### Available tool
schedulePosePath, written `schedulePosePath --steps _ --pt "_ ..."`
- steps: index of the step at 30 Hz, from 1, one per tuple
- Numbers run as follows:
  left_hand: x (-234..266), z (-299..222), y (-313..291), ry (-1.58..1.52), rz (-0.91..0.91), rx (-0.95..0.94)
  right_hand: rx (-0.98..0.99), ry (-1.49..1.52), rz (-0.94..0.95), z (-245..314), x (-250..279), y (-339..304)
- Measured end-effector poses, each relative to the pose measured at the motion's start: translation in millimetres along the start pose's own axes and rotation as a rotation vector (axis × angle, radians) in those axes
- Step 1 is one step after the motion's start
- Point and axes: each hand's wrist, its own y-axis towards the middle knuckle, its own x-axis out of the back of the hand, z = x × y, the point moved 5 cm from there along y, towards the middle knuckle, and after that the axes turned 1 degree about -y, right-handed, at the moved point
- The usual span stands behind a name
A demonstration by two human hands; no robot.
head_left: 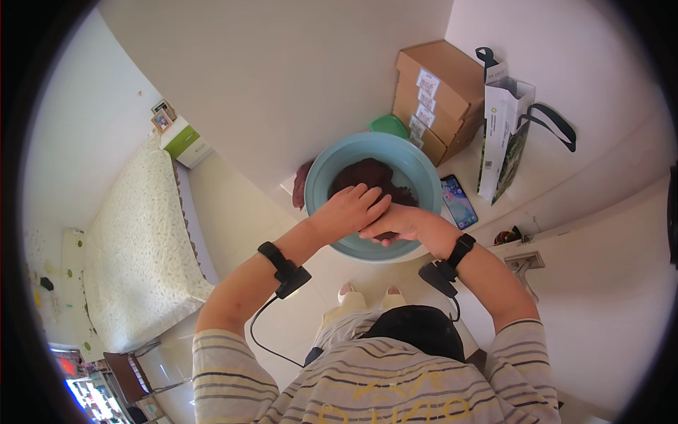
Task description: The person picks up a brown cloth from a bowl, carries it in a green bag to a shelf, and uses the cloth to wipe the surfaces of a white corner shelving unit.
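Observation:
A light blue basin [422, 161] stands in front of me, with a bunched dark maroon cloth [364, 172] lying inside it. Both hands meet over its near half. My left hand [351, 210] is closed, its fingers bent across the cloth and against the fingers of the other hand. From the right, my right hand [399, 222] closes around a fold of the same cloth, part of which shows beneath its fingers. The exact grip between the hands is partly hidden. Each wrist carries a black strap with a small device and a cable.
Beyond the basin are a green plastic container [389, 126], stacked cardboard boxes [452, 85] and a tote bag [501, 134]. A phone [459, 202] lies right of the basin. Another maroon cloth [302, 185] is at its left. A bed [141, 247] stands far left, a white door [593, 283] right.

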Motion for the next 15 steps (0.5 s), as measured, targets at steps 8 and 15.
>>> schedulePosePath --steps 8,15 --pt "-31 13 -6 -0.014 0.257 0.25 0.128 -0.261 -0.266 13 3 10" --pt "-45 20 -10 -0.103 0.252 0.394 0.29 -0.665 -0.605 10 9 22"
